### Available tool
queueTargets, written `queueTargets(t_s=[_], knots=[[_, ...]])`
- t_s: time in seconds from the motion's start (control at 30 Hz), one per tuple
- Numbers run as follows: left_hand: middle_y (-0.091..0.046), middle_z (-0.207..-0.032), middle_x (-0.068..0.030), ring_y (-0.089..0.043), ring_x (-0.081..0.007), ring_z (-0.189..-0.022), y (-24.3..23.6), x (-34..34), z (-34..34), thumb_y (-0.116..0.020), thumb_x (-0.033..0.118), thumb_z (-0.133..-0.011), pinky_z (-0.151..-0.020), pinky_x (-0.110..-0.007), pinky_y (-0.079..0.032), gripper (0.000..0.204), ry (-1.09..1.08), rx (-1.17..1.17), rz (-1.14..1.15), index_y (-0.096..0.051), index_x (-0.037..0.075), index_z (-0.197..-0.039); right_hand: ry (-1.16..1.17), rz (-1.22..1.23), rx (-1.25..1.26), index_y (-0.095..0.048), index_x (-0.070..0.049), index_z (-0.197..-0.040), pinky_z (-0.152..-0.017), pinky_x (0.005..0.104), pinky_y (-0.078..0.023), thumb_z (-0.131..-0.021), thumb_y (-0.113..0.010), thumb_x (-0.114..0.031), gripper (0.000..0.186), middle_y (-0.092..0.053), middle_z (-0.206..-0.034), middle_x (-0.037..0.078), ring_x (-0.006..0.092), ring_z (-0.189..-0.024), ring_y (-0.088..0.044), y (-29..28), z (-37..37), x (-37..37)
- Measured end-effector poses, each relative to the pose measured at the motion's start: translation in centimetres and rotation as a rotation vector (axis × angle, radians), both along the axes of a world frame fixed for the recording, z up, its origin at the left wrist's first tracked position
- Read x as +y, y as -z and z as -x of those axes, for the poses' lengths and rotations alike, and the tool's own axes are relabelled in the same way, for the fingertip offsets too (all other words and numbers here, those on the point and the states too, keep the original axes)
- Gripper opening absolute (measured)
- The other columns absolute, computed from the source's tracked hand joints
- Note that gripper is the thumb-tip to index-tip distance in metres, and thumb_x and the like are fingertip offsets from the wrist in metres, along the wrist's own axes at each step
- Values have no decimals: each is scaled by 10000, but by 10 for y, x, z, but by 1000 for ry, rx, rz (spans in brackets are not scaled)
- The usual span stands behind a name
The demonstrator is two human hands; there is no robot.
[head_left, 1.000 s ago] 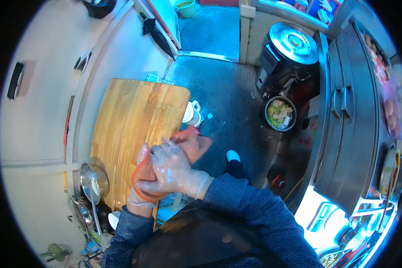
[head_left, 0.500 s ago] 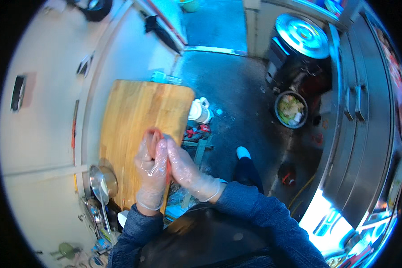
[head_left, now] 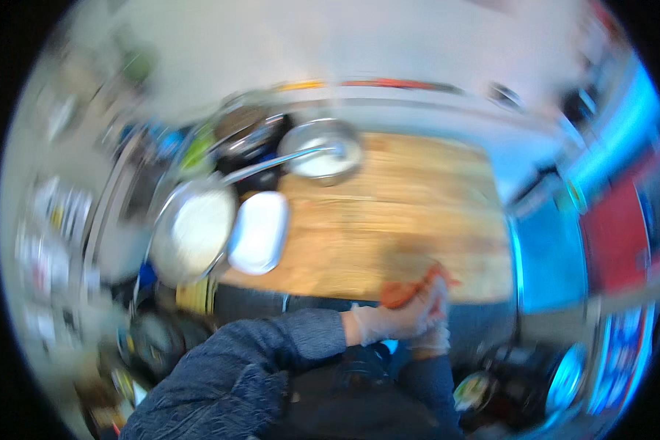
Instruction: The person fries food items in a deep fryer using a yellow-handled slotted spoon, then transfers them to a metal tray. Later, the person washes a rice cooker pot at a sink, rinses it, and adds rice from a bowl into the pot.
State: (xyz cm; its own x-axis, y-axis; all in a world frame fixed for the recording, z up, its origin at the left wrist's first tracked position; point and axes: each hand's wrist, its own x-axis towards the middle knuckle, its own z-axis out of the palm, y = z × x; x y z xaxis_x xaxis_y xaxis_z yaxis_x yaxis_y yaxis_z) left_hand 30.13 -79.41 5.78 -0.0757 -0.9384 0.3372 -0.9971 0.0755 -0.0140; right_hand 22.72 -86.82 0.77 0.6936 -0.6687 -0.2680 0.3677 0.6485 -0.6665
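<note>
In the blurred head view, my left hand (head_left: 392, 319) and my right hand (head_left: 433, 326), both in clear plastic gloves, are closed together around an orange cloth (head_left: 402, 292) over the front right edge of a wooden board (head_left: 396, 205). Their fingers overlap and smear with motion. On the board's left stand a metal bowl of white, batter-like stuff (head_left: 198, 231), a white oblong tray (head_left: 258, 231) and a second metal bowl with white contents and a long-handled ladle (head_left: 319, 161).
Behind the board is a pale wall (head_left: 389, 51) with a narrow ledge. A cluttered counter (head_left: 125, 220) runs along the left. Right of the board are a blue floor (head_left: 550, 257) and a red mat (head_left: 616, 235). A black, silver-lidded appliance (head_left: 528, 374) stands at the lower right.
My view has swung round toward the board and wall, so the bowls now appear at the upper left. My hands stay together on the cloth, now at lower right in the picture.
</note>
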Motion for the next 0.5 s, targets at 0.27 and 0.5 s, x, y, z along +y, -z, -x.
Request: queueTargets(t_s=[0.27, 0.5], knots=[[-638, -1049, -194, -640, -313, -925, -7, 292, -52, -549, 221, -897, -813, -393, -513, 383, -983, 933, 258, -533, 46, -1237, -423, 1506, 1276, -555, 34, -1185, -870, 375, -486, -776, -702, -225, 506, -577, -1223, 201, 294, -1022, -607, -41, -27, -97], [-669, -992, -183, -641, -308, -949, -19, 519, 98, -544, 224, -867, -832, -353, -492, 340, -1983, 1148, 698, -625, 6, -1115, -1063, 1250, 205, -570, -8, -1174, -913, 302, -448, -913, -597, -186, 317, -592, -1133, 84, 173, -1050, -546, -93, -171, 139]])
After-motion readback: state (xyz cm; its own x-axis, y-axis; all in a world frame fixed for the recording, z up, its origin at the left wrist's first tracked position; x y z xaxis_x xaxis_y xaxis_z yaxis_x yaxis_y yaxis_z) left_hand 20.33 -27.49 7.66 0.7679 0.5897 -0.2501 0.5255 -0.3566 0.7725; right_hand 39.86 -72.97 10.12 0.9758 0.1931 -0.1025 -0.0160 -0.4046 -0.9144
